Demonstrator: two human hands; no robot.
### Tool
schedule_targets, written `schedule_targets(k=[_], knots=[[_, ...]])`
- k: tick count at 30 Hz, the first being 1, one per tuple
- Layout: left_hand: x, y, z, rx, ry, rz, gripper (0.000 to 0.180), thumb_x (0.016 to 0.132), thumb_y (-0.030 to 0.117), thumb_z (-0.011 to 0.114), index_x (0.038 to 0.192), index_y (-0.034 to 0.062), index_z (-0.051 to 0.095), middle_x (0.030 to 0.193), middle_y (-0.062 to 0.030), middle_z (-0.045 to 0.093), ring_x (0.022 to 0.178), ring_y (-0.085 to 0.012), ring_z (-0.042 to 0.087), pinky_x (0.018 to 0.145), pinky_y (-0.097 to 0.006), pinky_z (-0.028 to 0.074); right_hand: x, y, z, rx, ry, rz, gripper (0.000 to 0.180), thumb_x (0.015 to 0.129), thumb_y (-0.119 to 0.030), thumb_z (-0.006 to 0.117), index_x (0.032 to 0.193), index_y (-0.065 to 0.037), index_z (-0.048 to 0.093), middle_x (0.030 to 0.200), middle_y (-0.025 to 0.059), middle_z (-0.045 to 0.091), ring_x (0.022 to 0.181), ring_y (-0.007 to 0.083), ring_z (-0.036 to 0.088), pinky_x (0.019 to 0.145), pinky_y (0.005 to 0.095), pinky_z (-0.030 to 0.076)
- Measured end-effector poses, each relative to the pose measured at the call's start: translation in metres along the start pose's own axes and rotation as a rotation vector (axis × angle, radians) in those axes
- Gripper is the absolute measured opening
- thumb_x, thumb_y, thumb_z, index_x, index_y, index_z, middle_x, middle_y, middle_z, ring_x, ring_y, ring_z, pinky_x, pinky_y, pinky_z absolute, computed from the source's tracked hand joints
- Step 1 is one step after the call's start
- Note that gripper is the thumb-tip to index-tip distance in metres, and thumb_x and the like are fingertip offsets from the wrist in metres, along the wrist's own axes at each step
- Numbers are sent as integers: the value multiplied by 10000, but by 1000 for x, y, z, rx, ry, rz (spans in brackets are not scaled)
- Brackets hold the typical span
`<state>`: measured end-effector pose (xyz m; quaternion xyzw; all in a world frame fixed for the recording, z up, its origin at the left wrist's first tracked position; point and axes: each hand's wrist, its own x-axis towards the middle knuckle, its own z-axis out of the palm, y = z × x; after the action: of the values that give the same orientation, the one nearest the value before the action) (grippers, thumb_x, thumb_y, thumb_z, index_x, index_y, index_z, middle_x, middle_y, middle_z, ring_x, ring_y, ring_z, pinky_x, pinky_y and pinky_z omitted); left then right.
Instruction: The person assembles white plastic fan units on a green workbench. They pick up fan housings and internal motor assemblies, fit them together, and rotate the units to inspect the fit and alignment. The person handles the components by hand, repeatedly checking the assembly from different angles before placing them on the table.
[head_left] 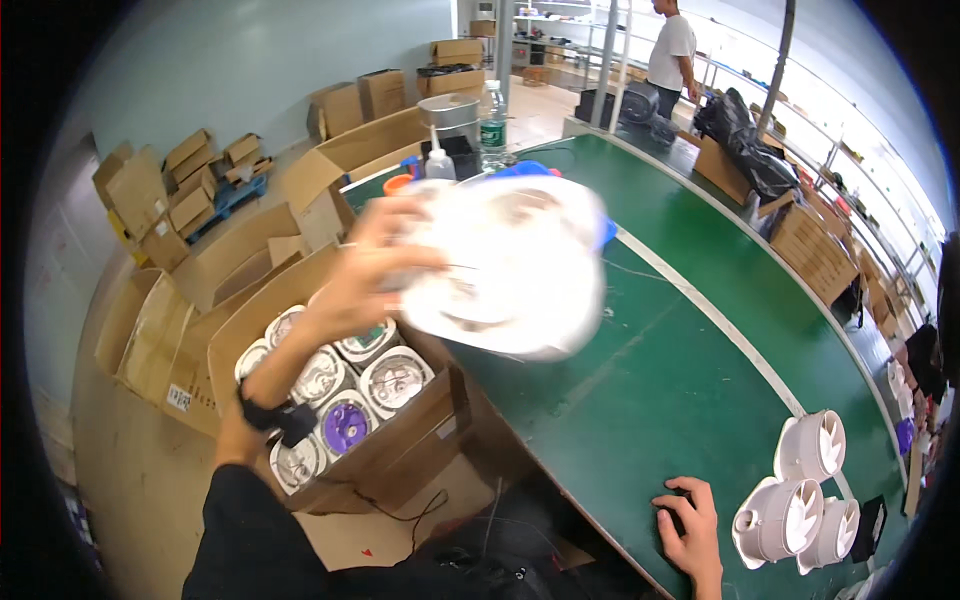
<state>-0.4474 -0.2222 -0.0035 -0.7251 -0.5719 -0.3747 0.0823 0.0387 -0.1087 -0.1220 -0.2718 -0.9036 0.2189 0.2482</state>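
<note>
My left hand [385, 260] is raised over the table's left edge, fingers closed on the side of a white plastic fan housing [520, 285]. The housing is smeared by motion, so its details are hard to make out. Resting on the green table [640, 410] near its front edge, my right hand [690, 530] has loosely bent fingers, spread apart, with nothing in them. To its right stand three white duct fans [785, 518] with blades showing in their round openings.
Left of the table, an open carton [385, 465] holds several similar round fan units, one with a purple centre [345, 427]. A water bottle [492, 125], a squeeze bottle [439, 160] and a metal can [450, 115] stand at the back. A person [673, 55] stands beyond.
</note>
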Motion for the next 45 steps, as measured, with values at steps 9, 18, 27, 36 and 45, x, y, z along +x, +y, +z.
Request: schedule_targets(k=[9, 18, 27, 36, 45], knots=[[110, 88, 197, -194, -486, 285, 394, 759, 190, 757, 1144, 229, 679, 1275, -153, 444, 1146, -407, 516, 982, -497, 429, -13, 7, -9, 42, 277, -4, 109, 761, 62, 607, 857, 15, 631, 907, 160, 635, 857, 326, 605, 772, 387, 486], [159, 119, 225, 320, -489, 223, 861, 649, 449, 832, 1369, 146, 469, 1487, -281, 316, 1372, -534, 291, 1072, -667, 294, -11, 10, -15, -21, 269, -54, 87, 770, -2, 674, 845, -27, 641, 842, 94, 630, 790, 276, 618, 686, 365, 508], [230, 147, 302, 63, -924, 438, 1230, 555, 663, 802, 1516, 110, 267, 1342, -263, 443, 1261, -428, 441, 1038, -498, 408, -15, 25, -20, 110, 194, 44, 61, 830, -45, 642, 886, -28, 658, 880, 94, 633, 833, 277, 612, 732, 360, 507], [252, 119, 309, -493, -602, 229, 1127, 576, 527, 866, 1449, 77, 313, 1366, -252, 458, 1274, -388, 466, 1067, -437, 387, 54, -40, -108, 732, 241, -141, 274, 750, 122, 394, 900, 28, 603, 927, 172, 671, 823, 235, 640, 743, 346, 525], [271, 152, 272, -1311, -145, -127, 1136, 661, 634, 782, 1399, -63, 273, 1219, -240, 513, 1155, -308, 544, 948, -383, 462, 64, -119, -131, 1599, 159, -414, 254, 975, -237, 592, 1155, -73, 518, 962, 182, 652, 734, 317, 639, 711, 299, 549]])
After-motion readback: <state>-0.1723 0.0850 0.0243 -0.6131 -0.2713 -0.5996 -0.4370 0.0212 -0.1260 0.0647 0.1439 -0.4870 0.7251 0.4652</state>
